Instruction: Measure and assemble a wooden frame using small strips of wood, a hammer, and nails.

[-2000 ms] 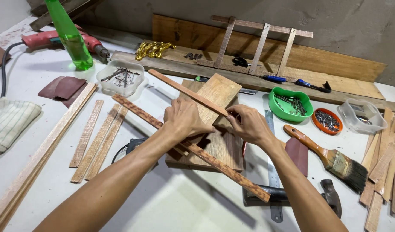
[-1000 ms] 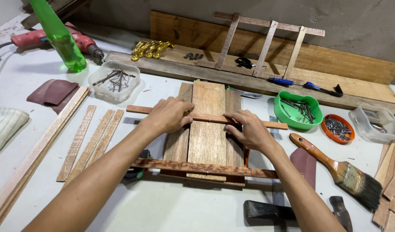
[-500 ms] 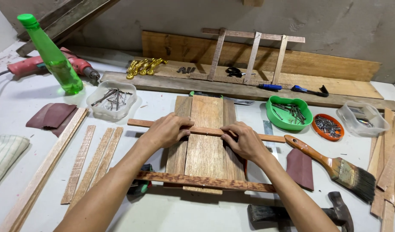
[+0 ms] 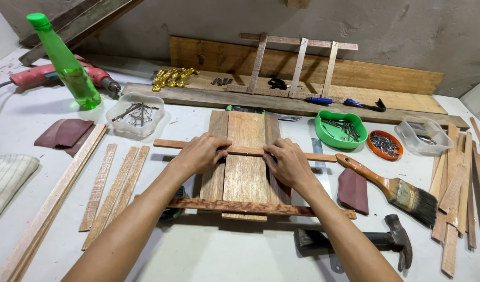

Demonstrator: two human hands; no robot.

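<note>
1. The left hand point(image 4: 202, 153) and the right hand point(image 4: 286, 163) both press down on a thin reddish wooden strip point(image 4: 245, 151), fingers curled over it — the left pinches its upper edge with the fingertips, the right lies flatter with the thumb tucked under.
2. That strip lies crosswise over three upright brown wooden boards point(image 4: 243, 172) set side by side on the white table point(image 4: 234, 250).
3. A second, darker speckled wooden strip point(image 4: 255, 207) crosses the boards' near ends, close to the forearms.
4. Right of the boards lie a wooden-handled paintbrush point(image 4: 388, 186), a dark red sandpaper piece point(image 4: 353, 190) and a black claw hammer point(image 4: 354, 242) — none touched.
5. Behind them stand a green plastic bowl of nails point(image 4: 340, 129) and a clear plastic tub of nails point(image 4: 135, 113).
6. At far left stands a green plastic bottle point(image 4: 66, 63), with loose wooden slats point(image 4: 112, 190) nearer.
</note>
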